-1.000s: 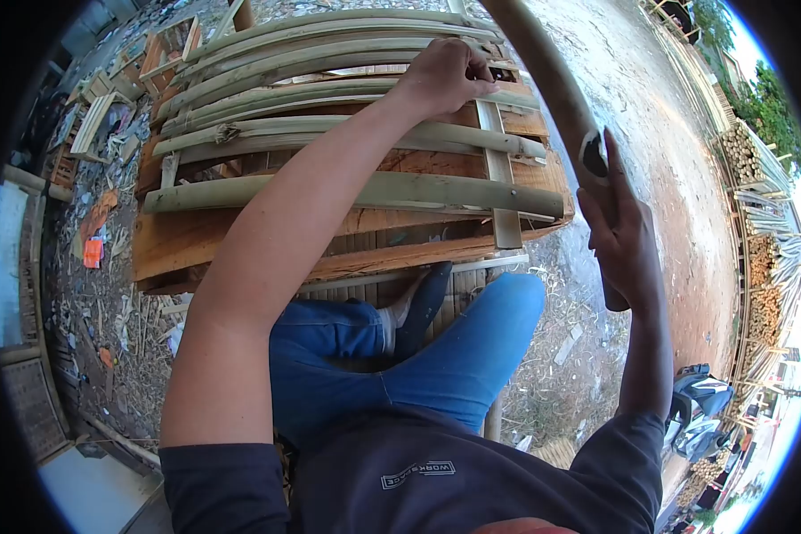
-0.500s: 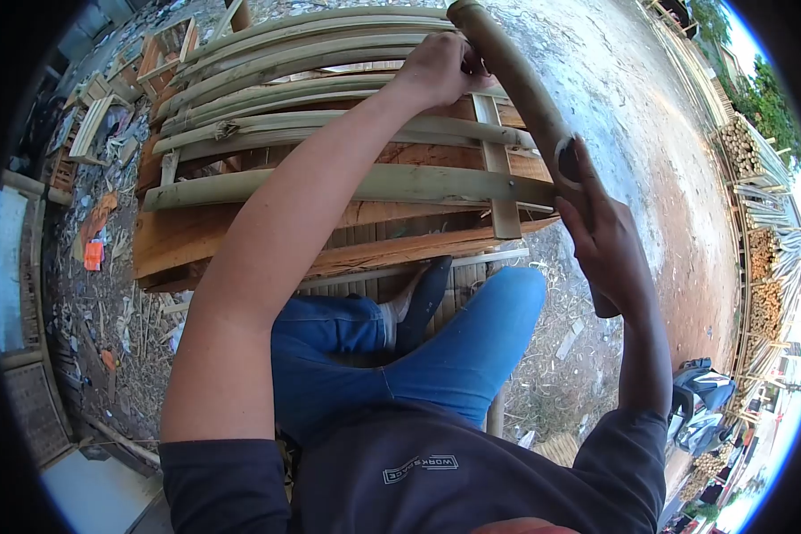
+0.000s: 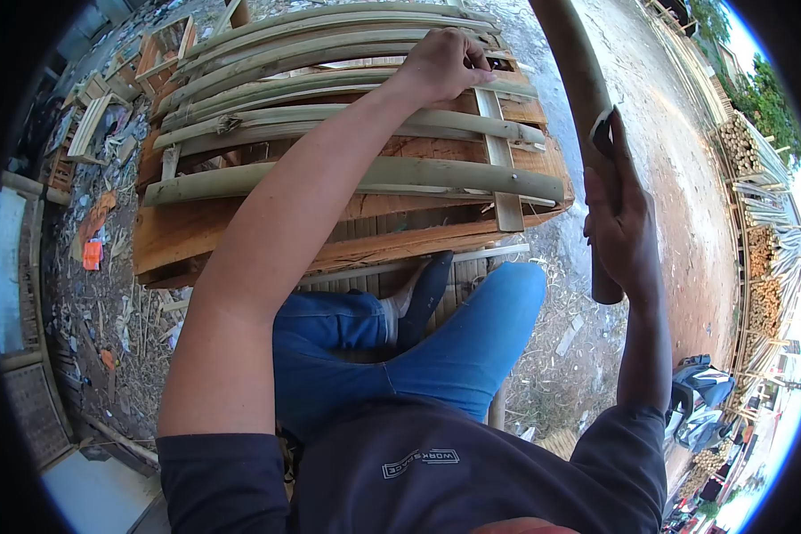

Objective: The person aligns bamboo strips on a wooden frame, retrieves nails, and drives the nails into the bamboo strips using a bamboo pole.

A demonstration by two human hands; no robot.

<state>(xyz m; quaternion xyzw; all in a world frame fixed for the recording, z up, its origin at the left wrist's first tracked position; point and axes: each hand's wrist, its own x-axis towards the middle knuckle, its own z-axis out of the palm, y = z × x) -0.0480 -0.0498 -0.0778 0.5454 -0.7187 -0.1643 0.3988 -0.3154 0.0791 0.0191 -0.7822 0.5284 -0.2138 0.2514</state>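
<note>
My right hand is wrapped round a thick round bamboo pole with a notch in its side, raised to the right of the slats. At the top centre my left hand has its fingertips pinched close above the end of a cross strip; what they hold, if anything, is too small to make out. Long split bamboo slats lie side by side across the cross strip, over a thick wooden block.
A low bamboo seat lies under my legs. Wooden crates stand at the upper left above scattered scraps. Bamboo bundles line the right edge, and a motorbike is parked at the lower right.
The bamboo pole in my right hand has moved right and away from the slats, uncovering their ends. My left hand has stayed nearly in place.
</note>
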